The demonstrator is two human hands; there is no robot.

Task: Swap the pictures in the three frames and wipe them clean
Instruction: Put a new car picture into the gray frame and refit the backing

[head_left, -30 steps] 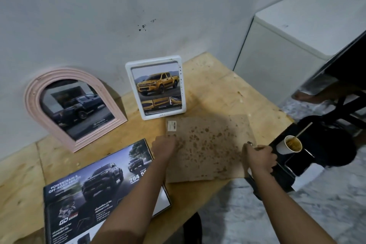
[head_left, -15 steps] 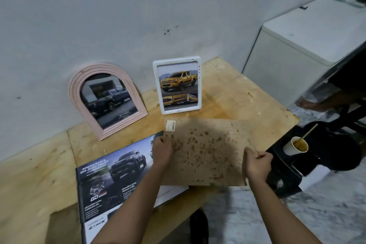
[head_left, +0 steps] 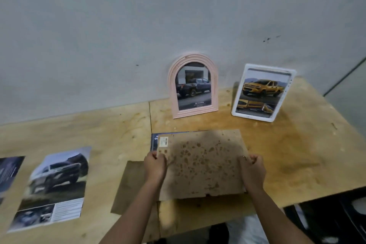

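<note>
A stained brown backing board [head_left: 202, 164] with a barcode sticker lies over a flat frame whose dark blue truck picture [head_left: 155, 138] peeks out at its far left corner. My left hand [head_left: 154, 166] grips the board's left edge and my right hand [head_left: 252, 170] grips its right edge. A pink arched frame [head_left: 193, 85] with a dark truck picture leans on the wall behind. To its right stands a white rectangular frame [head_left: 261, 93] with a yellow truck picture.
A loose truck picture [head_left: 55, 188] lies on the wooden table [head_left: 297, 154] at the left, with another dark print [head_left: 8, 174] at the far left edge. A brown sheet [head_left: 130, 186] lies under my left forearm. The table's front edge runs just below the board.
The board has slid left over the flat frame's picture and now covers nearly all of it. My view has swung left, bringing the loose pictures into sight.
</note>
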